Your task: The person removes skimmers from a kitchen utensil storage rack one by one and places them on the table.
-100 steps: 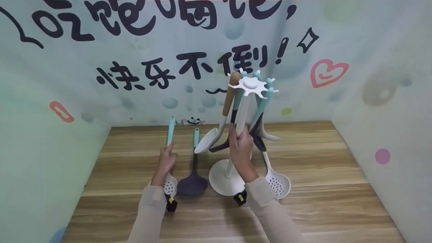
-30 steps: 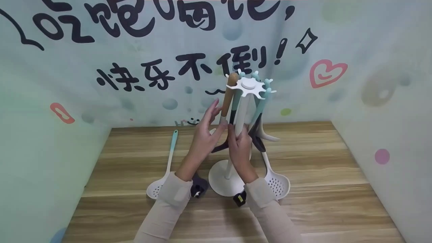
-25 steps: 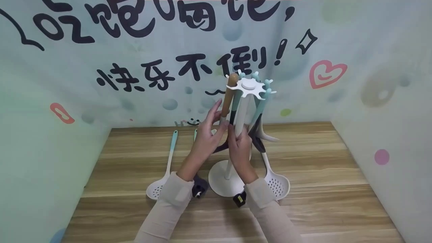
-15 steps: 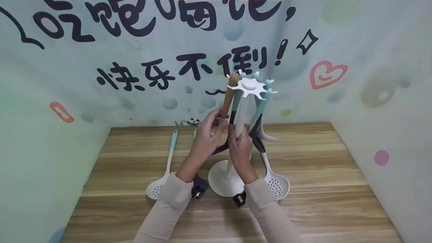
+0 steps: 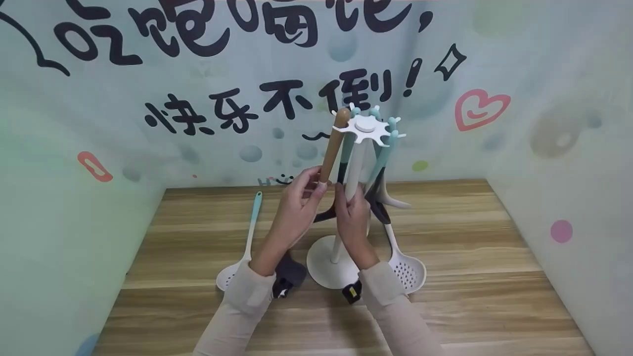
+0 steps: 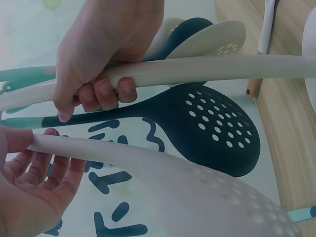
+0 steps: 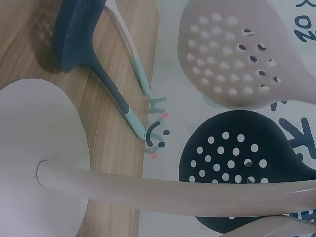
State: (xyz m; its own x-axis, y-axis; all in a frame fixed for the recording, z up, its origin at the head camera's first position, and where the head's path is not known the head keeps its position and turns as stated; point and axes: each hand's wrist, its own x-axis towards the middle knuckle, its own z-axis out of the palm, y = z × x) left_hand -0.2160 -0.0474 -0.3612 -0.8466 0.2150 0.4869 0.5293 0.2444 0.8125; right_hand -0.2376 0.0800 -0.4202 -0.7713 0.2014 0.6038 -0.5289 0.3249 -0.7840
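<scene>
In the head view a white utensil stand (image 5: pixel 353 170) rises from its round base, with several utensils hanging from its hooked top. My right hand (image 5: pixel 353 217) grips the stand's pole, as the left wrist view also shows. My left hand (image 5: pixel 296 207) pinches a white skimmer (image 6: pixel 197 192) at the neck, just below its wooden handle (image 5: pixel 332 148). The handle's top still meets the rack's hooks and its lower end leans left. Behind it, in the left wrist view, hangs a dark skimmer (image 6: pixel 217 128) with a teal handle. Neither hand appears in the right wrist view.
On the wooden table (image 5: pixel 470 316), a white skimmer (image 5: pixel 251 227) with a teal handle and a dark turner (image 5: pixel 291 271) lie left of the base. Another white skimmer (image 5: pixel 409 272) lies at its right. Printed cloth walls (image 5: pixel 559 123) stand behind and at both sides.
My left hand has let go of the teal-handled skimmer on the table, risen to the wooden-handled skimmer and taken hold. That handle's lower end has swung slightly left. My right hand has stayed on the pole.
</scene>
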